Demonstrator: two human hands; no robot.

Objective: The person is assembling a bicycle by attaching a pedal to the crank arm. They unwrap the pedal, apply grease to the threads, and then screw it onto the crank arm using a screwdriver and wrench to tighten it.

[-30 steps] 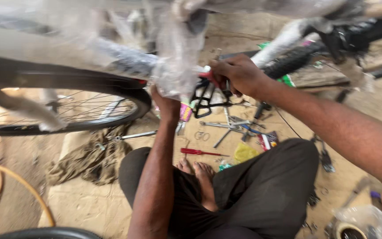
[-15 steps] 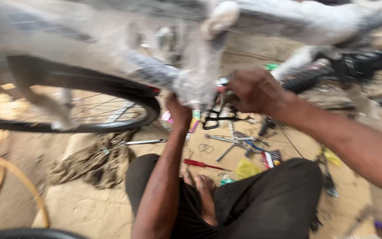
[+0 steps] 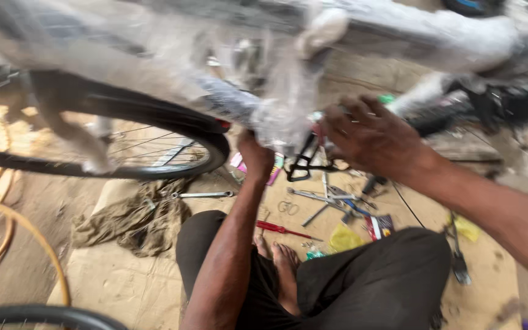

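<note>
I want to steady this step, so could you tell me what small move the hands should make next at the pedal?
Probably turn the black pedal by hand: the right hand covers it, while the left hand braces beneath the plastic-wrapped frame.

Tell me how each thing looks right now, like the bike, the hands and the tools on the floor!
Bicycle frame: wrapped in clear plastic, blurred.
Wheel: black tyre on, off to the left.
Pedal: black, under the right hand.
Left hand: reaching up under the wrapped frame.
Right hand: on the pedal area; grip unclear.
Red screwdriver: lying on the floor.
Wrench: lying flat by the rag.
Rag: crumpled on the cardboard.
</note>
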